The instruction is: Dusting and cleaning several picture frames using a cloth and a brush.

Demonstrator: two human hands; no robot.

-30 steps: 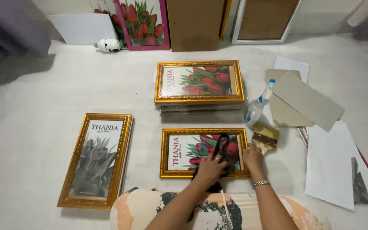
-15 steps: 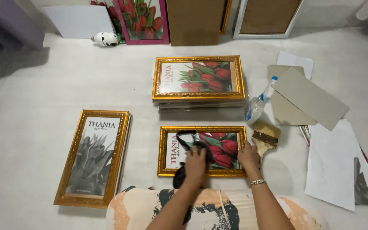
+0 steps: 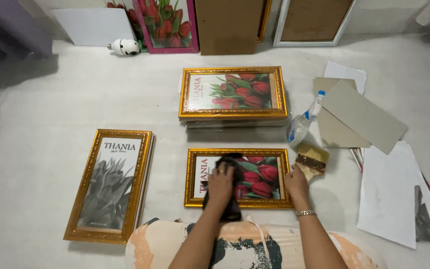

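Our left hand point(image 3: 221, 183) presses a black cloth point(image 3: 223, 199) flat on the glass of the small gold frame point(image 3: 238, 178) with red tulips, fingers closed down over the cloth so that it does not slip. Our right hand point(image 3: 295, 182) rests on the right edge of the same frame with the fingers spread; it holds nothing, and we think it is there to keep the frame from sliding on the floor point(image 3: 51, 114). The frame lies flat just in front of our knees, its lower edge near our patterned clothing point(image 3: 255, 246).

Just beside the right hand lies a wide brush point(image 3: 311, 160), and a little behind it a spray bottle point(image 3: 302, 124) lies tilted, both within easy reach. To the right there are white paper sheets point(image 3: 389, 199) and grey card boards point(image 3: 362, 119), which overlap each other and take most of the room on that side.

On the left a tall gold frame point(image 3: 108, 184) with a grey flower picture lies on another frame, well apart from the small one, with bare floor between them. Behind the small frame a stack of frames point(image 3: 233, 94) with the same tulip picture on top lies with a narrow gap of floor in between.

Farther back, a pink frame point(image 3: 167, 22), a brown board point(image 3: 230, 25) and a white frame point(image 3: 314, 22) lean against the wall, and a small white round object point(image 3: 124, 47) lies near them.
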